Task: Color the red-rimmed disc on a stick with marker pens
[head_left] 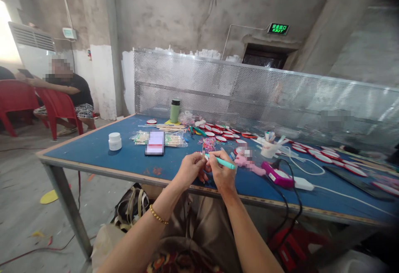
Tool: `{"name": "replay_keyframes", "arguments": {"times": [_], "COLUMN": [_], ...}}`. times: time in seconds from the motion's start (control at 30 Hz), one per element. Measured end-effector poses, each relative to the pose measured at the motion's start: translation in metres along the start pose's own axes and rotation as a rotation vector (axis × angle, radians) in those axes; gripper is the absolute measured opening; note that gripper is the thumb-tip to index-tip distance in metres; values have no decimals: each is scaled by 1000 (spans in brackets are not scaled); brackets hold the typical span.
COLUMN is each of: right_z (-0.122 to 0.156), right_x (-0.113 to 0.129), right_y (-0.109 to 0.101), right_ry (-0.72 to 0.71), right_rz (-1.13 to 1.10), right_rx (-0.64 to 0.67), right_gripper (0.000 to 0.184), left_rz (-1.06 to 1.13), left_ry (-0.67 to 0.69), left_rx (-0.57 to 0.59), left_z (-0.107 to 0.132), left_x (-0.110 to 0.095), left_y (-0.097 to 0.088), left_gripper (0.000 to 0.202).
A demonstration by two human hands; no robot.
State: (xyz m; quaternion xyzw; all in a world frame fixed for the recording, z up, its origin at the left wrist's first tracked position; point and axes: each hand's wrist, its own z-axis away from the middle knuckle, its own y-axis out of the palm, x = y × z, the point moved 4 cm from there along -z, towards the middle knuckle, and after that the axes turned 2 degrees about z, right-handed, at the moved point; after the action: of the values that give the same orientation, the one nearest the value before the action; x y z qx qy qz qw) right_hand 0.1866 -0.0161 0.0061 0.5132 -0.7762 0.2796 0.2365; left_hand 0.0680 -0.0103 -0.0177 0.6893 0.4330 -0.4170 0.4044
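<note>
My right hand (222, 173) is closed around a teal pen (226, 163), held slantwise with its tip toward my left hand. Close beside it, my left hand (191, 169) has its fingers pinched together. What those fingers hold is too small and too hidden to name. Both hands are just above the front edge of the blue table (124, 163). Beyond them lies a pile of small pink and multicoloured bits (209, 143). Red-rimmed white discs (221, 138) are spread behind that pile. A phone (155, 142) with a lit screen lies left of my hands.
A white jar (115, 141) and a green bottle (175, 111) stand to the left. Thin wooden sticks (171, 128) lie behind the phone. On the right are a white cup of pens (268, 148), a purple box (277, 176) and cables. A person (71, 86) sits far left.
</note>
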Motion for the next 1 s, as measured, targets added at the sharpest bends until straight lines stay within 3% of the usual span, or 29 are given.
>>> {"name": "replay_keyframes", "arguments": {"times": [1.0], "right_z": [1], "right_x": [5], "right_y": [0], "right_ry": [-6], "right_rz": [7], "right_rx": [38], "right_gripper": [19], "left_rz": [-27], "left_ry": [6], "left_rx": [-7], "left_z": [-1], "left_x": [3], "left_y": [0], "left_gripper": [28]}}
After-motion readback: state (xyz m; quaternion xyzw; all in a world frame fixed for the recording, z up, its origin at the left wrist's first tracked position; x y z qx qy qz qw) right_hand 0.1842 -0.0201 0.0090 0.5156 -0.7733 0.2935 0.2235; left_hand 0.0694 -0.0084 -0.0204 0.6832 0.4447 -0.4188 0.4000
